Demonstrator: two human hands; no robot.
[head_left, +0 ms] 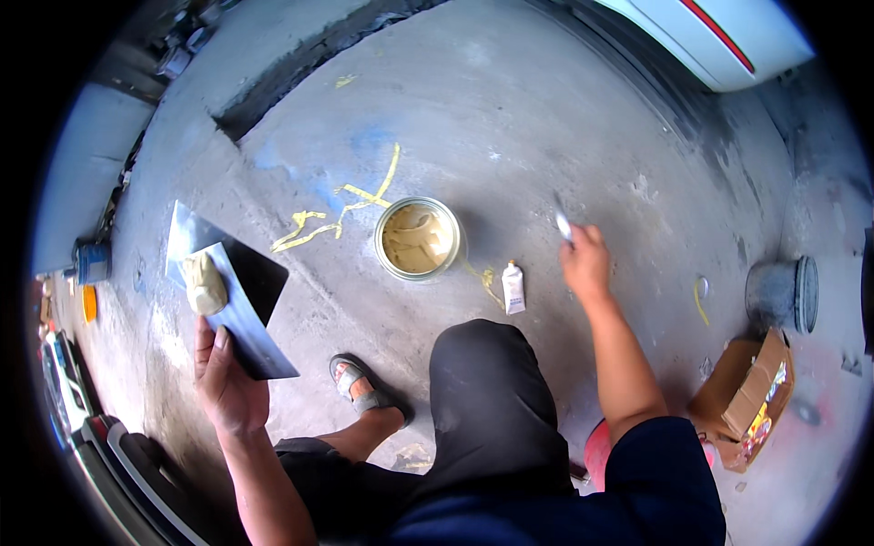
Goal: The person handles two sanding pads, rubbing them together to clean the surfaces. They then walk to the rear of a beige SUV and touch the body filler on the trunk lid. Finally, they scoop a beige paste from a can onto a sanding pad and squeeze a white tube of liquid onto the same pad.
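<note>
My left hand (235, 387) grips flat metal putty spreaders (250, 323), apparently two overlapping plates, with the thumb on the front one. A beige lump of putty (206, 284) sits on the metal just above my fingers. My right hand (585, 262) is closed around a slim tool (564, 224) with a bright, whitish part. Its tip is blurred, so its exact kind is unclear. Between my hands an open tin (377, 244) of beige putty stands on the floor. Beside it, nearer my right hand, lies a white squeeze tube (513, 288) with a yellowish cap.
Strips of yellow tape (309, 238) lie left of the tin on the concrete floor (510, 118). At right are a grey bucket (772, 296) and an open cardboard box (742, 400). A white vehicle (706, 41) stands at the far right. A recessed channel (300, 68) crosses the far floor.
</note>
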